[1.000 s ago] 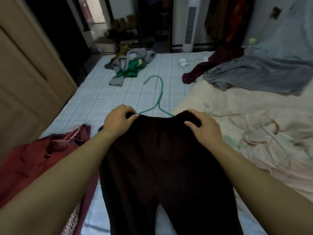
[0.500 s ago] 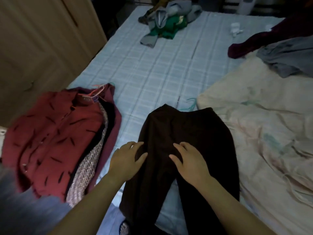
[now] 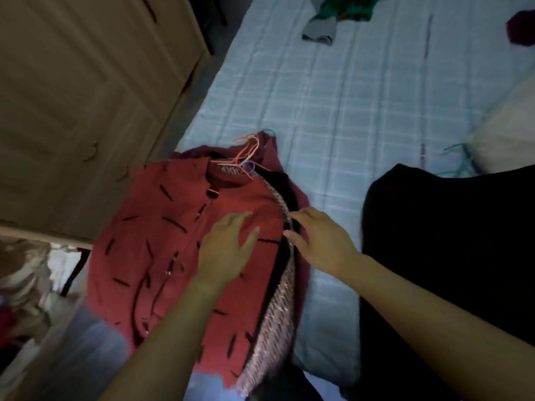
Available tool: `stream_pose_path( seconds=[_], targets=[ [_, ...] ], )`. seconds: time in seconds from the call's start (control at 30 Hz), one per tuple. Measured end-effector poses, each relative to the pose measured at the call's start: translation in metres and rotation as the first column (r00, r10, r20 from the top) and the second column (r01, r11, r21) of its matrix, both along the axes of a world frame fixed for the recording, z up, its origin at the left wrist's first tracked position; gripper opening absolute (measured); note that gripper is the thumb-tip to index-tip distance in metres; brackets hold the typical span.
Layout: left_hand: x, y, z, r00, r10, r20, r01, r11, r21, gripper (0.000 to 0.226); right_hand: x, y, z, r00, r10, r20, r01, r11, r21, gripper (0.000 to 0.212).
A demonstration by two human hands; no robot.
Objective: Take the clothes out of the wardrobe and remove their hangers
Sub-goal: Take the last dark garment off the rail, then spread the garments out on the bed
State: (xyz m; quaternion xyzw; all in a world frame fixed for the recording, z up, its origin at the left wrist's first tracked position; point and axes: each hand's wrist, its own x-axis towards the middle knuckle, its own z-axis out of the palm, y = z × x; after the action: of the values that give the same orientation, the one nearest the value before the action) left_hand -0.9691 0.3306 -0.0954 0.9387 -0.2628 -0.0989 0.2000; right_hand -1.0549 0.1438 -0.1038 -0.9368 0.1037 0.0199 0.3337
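A red shirt with dark dashes (image 3: 162,241) tops a stack of clothes on the bed's left side, with several hanger hooks (image 3: 246,151) sticking out at its collar. Under it show a pinkish knitted garment (image 3: 278,314) and a black one. My left hand (image 3: 225,247) lies flat on the red shirt, fingers apart. At the shirt's right edge my right hand (image 3: 321,241) hovers, fingers spread, touching the knitted layer. The dark trousers (image 3: 448,256) lie to the right, off their hanger. A teal hanger (image 3: 460,157) peeks out past them.
The wooden wardrobe door (image 3: 86,96) stands at the left, close to the bed. The light blue checked bedsheet (image 3: 347,96) stretches ahead. A grey and green clothes pile (image 3: 333,15) lies at the far end. A cream quilt (image 3: 506,140) is at the right.
Both hands left the dark trousers and moved left onto the red shirt stack. The view swung left and down, so the stack is now central.
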Motion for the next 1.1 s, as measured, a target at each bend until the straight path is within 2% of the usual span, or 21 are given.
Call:
stream_pose_path(
  seconds=[0.13,0.27,0.47,0.57,0.63,0.7,0.77,0.9,1.0,1.1],
  targets=[
    [0.119,0.057,-0.024,0.997,-0.077,0.019,0.075,0.991,0.113,0.057,0.09,0.036,-0.047,0.987,-0.11,-0.118,0.112,0.994,0.008,0.049],
    [0.22,0.081,-0.054,0.992,-0.123,-0.023,0.125,0.975,0.185,0.059,0.157,0.049,-0.087,0.953,-0.236,-0.19,0.229,0.972,-0.063,0.048],
    [0.3,0.054,-0.104,0.975,-0.221,0.005,0.217,0.96,0.176,0.047,0.184,0.056,-0.12,0.892,-0.359,-0.276,0.373,0.928,0.0,0.056],
    [0.325,0.05,-0.133,0.988,-0.15,-0.041,0.155,0.962,0.226,0.042,0.187,0.06,-0.125,0.863,-0.441,-0.246,0.459,0.888,0.02,0.053],
    [0.334,0.052,-0.143,0.989,-0.128,-0.073,0.142,0.962,0.235,0.036,0.188,0.064,-0.124,0.844,-0.481,-0.236,0.504,0.862,0.045,0.05],
    [0.334,0.054,-0.144,0.986,-0.162,-0.021,0.163,0.958,0.237,0.032,0.187,0.068,-0.122,0.843,-0.496,-0.207,0.518,0.853,0.067,0.044],
    [0.327,0.057,-0.136,0.976,-0.218,0.031,0.208,0.958,0.197,0.038,0.186,0.071,-0.116,0.849,-0.505,-0.157,0.521,0.85,0.083,0.037],
    [0.302,0.07,-0.098,0.97,-0.229,0.082,0.226,0.973,0.054,0.042,0.171,0.076,-0.089,0.849,-0.523,-0.076,0.528,0.833,0.168,0.028],
    [0.277,0.084,-0.061,0.979,-0.2,0.04,0.201,0.979,-0.027,0.044,0.142,0.083,-0.062,0.854,-0.521,-0.003,0.507,0.829,0.237,0.028],
    [0.239,0.095,-0.021,0.981,-0.193,0.022,0.194,0.978,-0.083,0.034,0.102,0.092,-0.032,0.833,-0.549,0.07,0.51,0.81,0.289,0.02]
  ],
)
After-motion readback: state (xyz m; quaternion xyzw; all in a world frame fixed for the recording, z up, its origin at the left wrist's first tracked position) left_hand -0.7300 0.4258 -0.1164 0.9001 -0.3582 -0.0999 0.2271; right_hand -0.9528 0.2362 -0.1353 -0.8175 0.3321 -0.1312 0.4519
